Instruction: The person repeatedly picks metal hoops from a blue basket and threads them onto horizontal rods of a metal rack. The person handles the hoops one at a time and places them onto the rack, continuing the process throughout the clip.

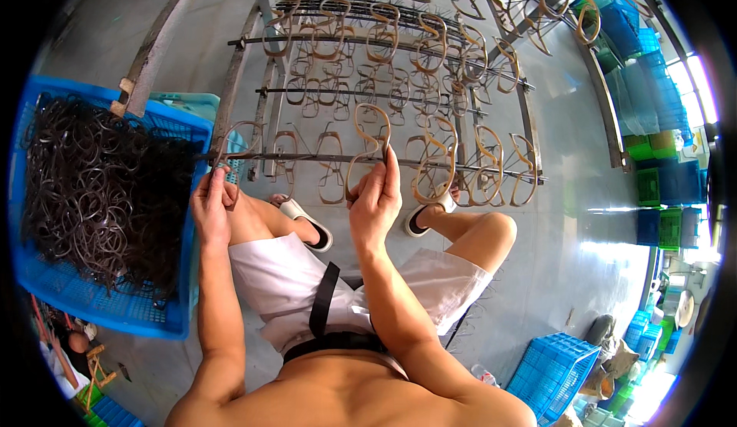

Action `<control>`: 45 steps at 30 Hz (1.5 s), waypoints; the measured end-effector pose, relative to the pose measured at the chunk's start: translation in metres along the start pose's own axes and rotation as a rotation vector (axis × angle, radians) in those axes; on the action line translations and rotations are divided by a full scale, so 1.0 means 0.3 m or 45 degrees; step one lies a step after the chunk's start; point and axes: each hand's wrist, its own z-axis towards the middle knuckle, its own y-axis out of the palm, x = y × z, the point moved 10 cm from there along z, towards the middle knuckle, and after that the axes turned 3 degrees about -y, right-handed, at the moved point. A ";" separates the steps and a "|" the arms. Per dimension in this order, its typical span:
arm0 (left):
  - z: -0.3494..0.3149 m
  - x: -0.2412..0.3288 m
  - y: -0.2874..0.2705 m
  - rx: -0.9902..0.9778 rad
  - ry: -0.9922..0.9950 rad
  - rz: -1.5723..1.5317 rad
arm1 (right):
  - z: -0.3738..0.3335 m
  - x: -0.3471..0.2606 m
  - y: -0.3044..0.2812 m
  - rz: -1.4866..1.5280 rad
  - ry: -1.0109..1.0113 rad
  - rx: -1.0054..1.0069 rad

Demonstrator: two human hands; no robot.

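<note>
A long dark rod lies across the rack in front of me, with several brown eyeglass frames hanging along it. My right hand pinches one tan eyeglass frame at mid-rod, thumb and fingers closed on its rim. Near the rod's left end, my left hand is closed on another eyeglass frame; its fingertips partly cover where frame and rod meet. To the right of my right hand, more tan frames hang side by side on the same rod.
Left of me stands a blue plastic basket heaped with dark, tangled eyeglass frames. The rack's upright posts and further loaded rods rise ahead. A blue crate sits at lower right; stacked crates line the right side.
</note>
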 end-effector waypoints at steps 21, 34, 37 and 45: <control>-0.067 0.093 -0.100 0.229 0.219 0.047 | -0.007 -0.139 -0.046 -0.763 -0.375 -0.036; -0.197 0.208 0.041 -0.609 0.260 0.313 | -0.203 -0.156 0.127 -0.070 0.261 -1.050; -0.009 0.173 -0.336 0.198 0.228 0.896 | -0.111 -0.135 0.092 0.179 0.029 -0.453; 0.107 -0.151 -0.714 0.025 -0.378 1.845 | -0.092 0.009 0.180 -0.285 -0.050 -0.265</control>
